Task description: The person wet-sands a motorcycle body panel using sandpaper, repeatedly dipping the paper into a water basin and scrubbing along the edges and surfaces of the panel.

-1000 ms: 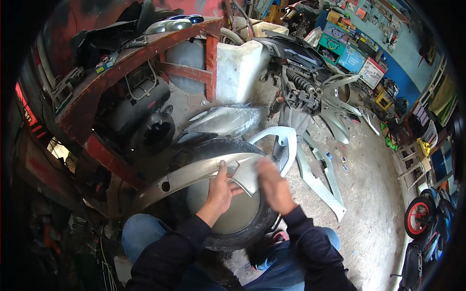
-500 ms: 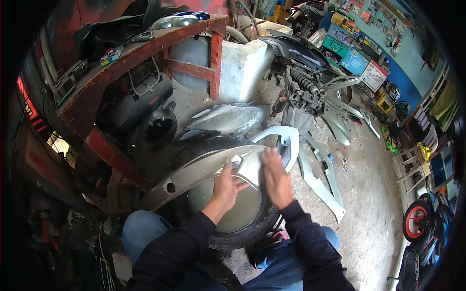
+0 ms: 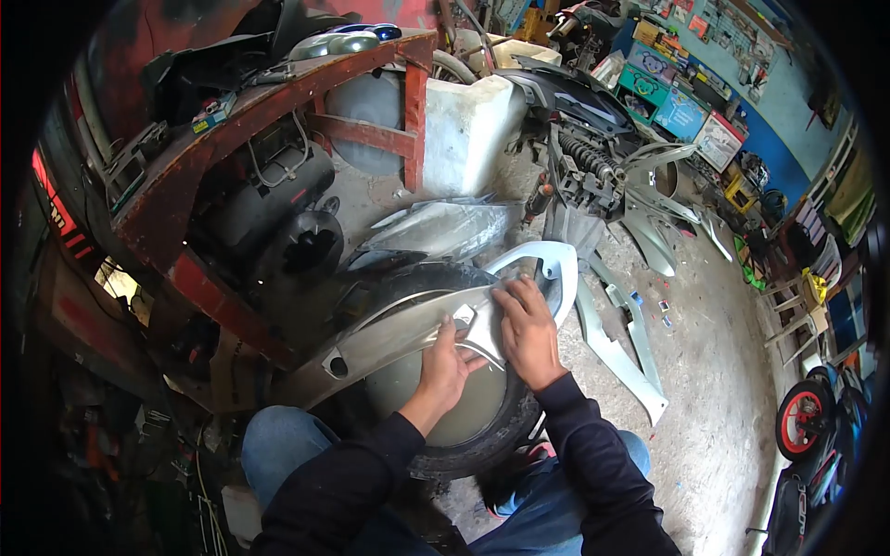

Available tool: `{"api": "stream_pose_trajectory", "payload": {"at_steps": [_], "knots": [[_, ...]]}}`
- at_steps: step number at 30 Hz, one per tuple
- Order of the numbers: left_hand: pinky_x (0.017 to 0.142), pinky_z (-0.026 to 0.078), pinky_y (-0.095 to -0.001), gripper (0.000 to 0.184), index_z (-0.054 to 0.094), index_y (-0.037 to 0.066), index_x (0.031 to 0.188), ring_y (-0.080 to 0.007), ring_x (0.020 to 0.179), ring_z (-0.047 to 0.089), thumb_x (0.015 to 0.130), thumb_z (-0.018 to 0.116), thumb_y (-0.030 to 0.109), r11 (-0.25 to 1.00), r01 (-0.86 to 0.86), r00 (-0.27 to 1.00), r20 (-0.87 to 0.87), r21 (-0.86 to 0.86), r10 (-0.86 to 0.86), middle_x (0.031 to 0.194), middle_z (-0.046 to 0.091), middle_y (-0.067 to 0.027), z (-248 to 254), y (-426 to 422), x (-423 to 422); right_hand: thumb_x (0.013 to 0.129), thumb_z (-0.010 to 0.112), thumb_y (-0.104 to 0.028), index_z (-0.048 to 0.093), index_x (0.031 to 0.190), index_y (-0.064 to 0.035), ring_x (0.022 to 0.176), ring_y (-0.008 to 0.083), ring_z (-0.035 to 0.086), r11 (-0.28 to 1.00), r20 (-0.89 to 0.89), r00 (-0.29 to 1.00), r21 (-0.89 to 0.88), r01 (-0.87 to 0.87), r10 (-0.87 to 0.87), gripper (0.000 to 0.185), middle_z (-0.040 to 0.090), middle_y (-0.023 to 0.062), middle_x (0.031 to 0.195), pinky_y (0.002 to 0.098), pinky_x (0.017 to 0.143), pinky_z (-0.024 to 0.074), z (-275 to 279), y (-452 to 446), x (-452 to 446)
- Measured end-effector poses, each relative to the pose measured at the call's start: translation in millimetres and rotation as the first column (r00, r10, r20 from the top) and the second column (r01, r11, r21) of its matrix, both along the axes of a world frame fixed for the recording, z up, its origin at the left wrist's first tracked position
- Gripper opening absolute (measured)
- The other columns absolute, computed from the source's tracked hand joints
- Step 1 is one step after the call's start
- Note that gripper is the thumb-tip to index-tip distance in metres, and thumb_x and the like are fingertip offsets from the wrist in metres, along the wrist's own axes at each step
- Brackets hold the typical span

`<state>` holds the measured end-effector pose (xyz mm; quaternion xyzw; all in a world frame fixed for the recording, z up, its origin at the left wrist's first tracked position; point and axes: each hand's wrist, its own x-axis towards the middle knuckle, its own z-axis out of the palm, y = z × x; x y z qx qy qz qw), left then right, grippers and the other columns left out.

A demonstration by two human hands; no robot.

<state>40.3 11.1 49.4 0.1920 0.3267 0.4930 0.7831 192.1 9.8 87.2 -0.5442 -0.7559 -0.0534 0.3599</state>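
A long grey-white motorcycle body panel (image 3: 399,329) lies slanted above an upright-facing tyre (image 3: 524,417) with a pale, flat round surface inside it. My left hand (image 3: 443,375) grips the panel's lower edge near its cutout, thumb on top and fingers underneath. On the panel's right end rests my right hand (image 3: 530,335), its fingers bent and pressed together against the surface. Whatever may be under those fingertips is hidden. Just beyond that hand is a white curved grab-rail-like part (image 3: 564,264).
More pale panels (image 3: 616,347) lie on the concrete floor to the right. A scuffed silver panel (image 3: 440,227) sits behind the tyre. A red workbench (image 3: 278,102) stands at left, over a black tank (image 3: 269,181). A partly stripped motorcycle (image 3: 593,157) stands at the back.
My right hand has gone from flat and blurred on the panel to bent fingers pressing its right end. The left hand keeps its hold, and the view has shifted slightly.
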Motion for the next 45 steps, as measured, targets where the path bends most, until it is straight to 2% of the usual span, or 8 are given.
{"api": "stream_pose_trajectory", "payload": {"at_steps": [8, 11, 15, 18, 22, 25, 29, 45], "knots": [[0.092, 0.052, -0.0511, 0.056, 0.044, 0.006, 0.136, -0.0293, 0.114, 0.06, 0.103, 0.044, 0.051, 1.0, -0.005, 1.0, -0.002, 0.019, 0.005, 0.124, 0.051, -0.0123, -4, -2, 2, 0.077, 0.062, 0.002, 0.064, 0.1, 0.0004, 0.104, 0.0368, 0.059, 0.999, -0.018, 1.0, 0.041, -0.003, 0.004, 0.023, 0.063, 0.0163, 0.104, 0.0434, 0.091, 0.0485, 5, 12, -7], [0.094, 0.051, -0.0523, 0.058, 0.044, 0.005, 0.137, -0.0302, 0.117, 0.059, 0.103, 0.044, 0.052, 1.0, 0.006, 1.0, 0.0, 0.025, -0.006, 0.125, 0.051, -0.0117, -10, -2, 3, 0.079, 0.059, 0.002, 0.065, 0.098, 0.0003, 0.096, 0.0376, 0.059, 0.974, 0.039, 0.975, 0.049, -0.223, 0.221, 0.02, 0.064, 0.0168, 0.103, 0.0449, 0.087, 0.0492, 4, 5, -25], [0.094, 0.051, -0.0525, 0.061, 0.043, 0.003, 0.136, -0.0311, 0.116, 0.059, 0.102, 0.044, 0.053, 1.0, 0.003, 1.0, -0.004, 0.023, -0.003, 0.125, 0.049, -0.0123, -7, 0, 2, 0.08, 0.06, -0.003, 0.063, 0.101, -0.0003, 0.097, 0.037, 0.06, 1.0, 0.013, 1.0, 0.009, -0.016, 0.016, 0.021, 0.062, 0.0162, 0.101, 0.0447, 0.089, 0.0481, 2, 15, 7], [0.095, 0.051, -0.0526, 0.063, 0.042, 0.001, 0.136, -0.0321, 0.116, 0.059, 0.102, 0.043, 0.054, 0.999, 0.041, 0.999, 0.004, 0.035, -0.042, 0.125, 0.048, -0.0137, -21, 3, 6, 0.079, 0.059, -0.003, 0.062, 0.101, 0.0, 0.098, 0.038, 0.059, 0.97, 0.083, 0.967, 0.021, -0.244, 0.242, 0.022, 0.062, 0.0167, 0.101, 0.0462, 0.089, 0.0474, 3, 6, -22], [0.094, 0.052, -0.0529, 0.064, 0.041, -0.001, 0.135, -0.0317, 0.116, 0.059, 0.102, 0.043, 0.054, 1.0, 0.008, 1.0, 0.006, 0.016, -0.009, 0.125, 0.049, -0.0153, -10, 1, 5, 0.073, 0.063, 0.0, 0.063, 0.092, -0.0006, 0.101, 0.034, 0.06, 0.999, -0.019, 0.999, 0.012, 0.031, -0.031, 0.019, 0.062, 0.0146, 0.096, 0.0427, 0.089, 0.049, 4, 18, 3], [0.094, 0.051, -0.0543, 0.067, 0.044, -0.002, 0.133, -0.0332, 0.116, 0.059, 0.102, 0.037, 0.058, 0.994, 0.054, 0.998, 0.015, 0.1, -0.056, 0.125, 0.048, -0.0151, -8, 4, 1, 0.076, 0.063, 0.002, 0.067, 0.103, 0.0003, 0.113, 0.0373, 0.06, 0.95, 0.016, 0.95, -0.036, -0.31, 0.311, 0.027, 0.065, 0.0173, 0.109, 0.0409, 0.096, 0.0492, 6, -1, -19], [0.093, 0.052, -0.0522, 0.071, 0.044, -0.001, 0.133, -0.0317, 0.114, 0.061, 0.102, 0.033, 0.062, 0.998, 0.024, 0.999, -0.026, 0.05, -0.023, 0.126, 0.048, -0.016, 3, 8, -4, 0.08, 0.063, 0.001, 0.066, 0.119, -0.0019, 0.133, 0.0367, 0.049, 0.929, -0.074, 0.938, -0.129, -0.346, 0.339, 0.039, 0.059, 0.0171, 0.135, 0.0437, 0.109, 0.0417, 0, 0, 6], [0.094, 0.053, -0.051, 0.063, 0.045, 0.004, 0.132, -0.0295, 0.115, 0.061, 0.103, 0.033, 0.058, 0.999, 0.01, 1.0, -0.004, 0.048, -0.01, 0.129, 0.052, -0.0146, 7, 14, -14, 0.083, 0.059, 0.002, 0.064, 0.123, -0.006, 0.138, 0.0357, 0.044, 0.863, 0.048, 0.898, -0.306, -0.403, 0.436, 0.041, 0.056, 0.0142, 0.139, 0.0463, 0.113, 0.0379, 18, -36, 31]]}}
